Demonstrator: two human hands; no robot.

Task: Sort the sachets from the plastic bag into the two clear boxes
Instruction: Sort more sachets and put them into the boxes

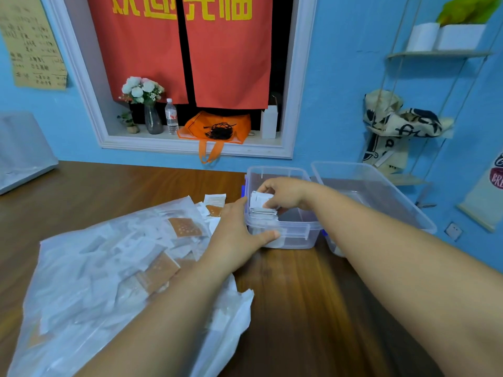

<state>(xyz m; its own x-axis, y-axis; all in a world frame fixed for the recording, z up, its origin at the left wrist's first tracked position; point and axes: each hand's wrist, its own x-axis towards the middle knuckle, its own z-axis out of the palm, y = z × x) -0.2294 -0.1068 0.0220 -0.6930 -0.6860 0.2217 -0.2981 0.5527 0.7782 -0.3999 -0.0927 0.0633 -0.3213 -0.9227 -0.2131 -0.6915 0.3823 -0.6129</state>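
A large translucent plastic bag (89,270) full of white and orange-brown sachets lies on the wooden table at the left. Beside it stands a small clear box (299,232) with a row of white sachets (262,213) standing along its left side. My right hand (285,193) reaches into this box and pinches a few white sachets (258,199) above the row. My left hand (239,235) grips the box's near left corner, thumb along the front rim. A larger clear box (381,191) stands to the right, partly hidden by my right forearm.
A few loose sachets (215,204) lie on the table between the bag and the small box. A grey device (21,153) sits at the table's far left. The blue wall with a window ledge holding an orange bag (217,129) is close behind.
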